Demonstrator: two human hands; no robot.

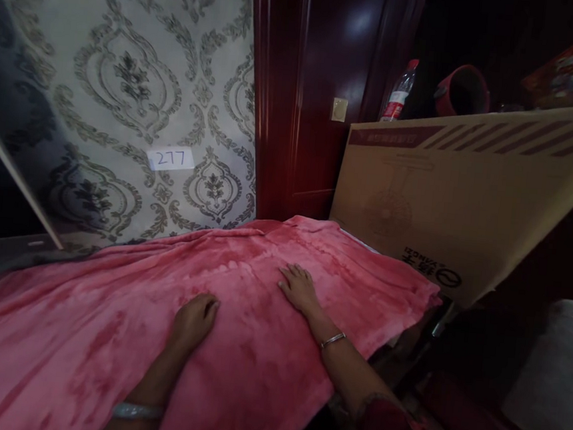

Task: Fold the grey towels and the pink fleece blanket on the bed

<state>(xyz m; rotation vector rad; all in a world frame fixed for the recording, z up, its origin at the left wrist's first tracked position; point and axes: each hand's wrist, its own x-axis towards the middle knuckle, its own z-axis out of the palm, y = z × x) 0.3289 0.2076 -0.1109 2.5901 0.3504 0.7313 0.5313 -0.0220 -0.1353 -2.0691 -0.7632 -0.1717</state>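
A pink fleece blanket (107,320) lies spread over a flat surface in front of me, running from the left edge to a corner at the right. My left hand (196,319) rests palm down on the blanket near its middle, fingers loosely curled, a pale bangle on the wrist. My right hand (299,287) lies flat on the blanket a little further away, fingers spread, a thin bracelet on the wrist. Neither hand holds anything.
A large cardboard box (449,196) leans just right of the blanket. Behind it stand a plastic bottle (400,94) and a red pot (464,90). Patterned wallpaper carries a label reading 277 (171,159). A dark red wooden door (321,97) stands behind.
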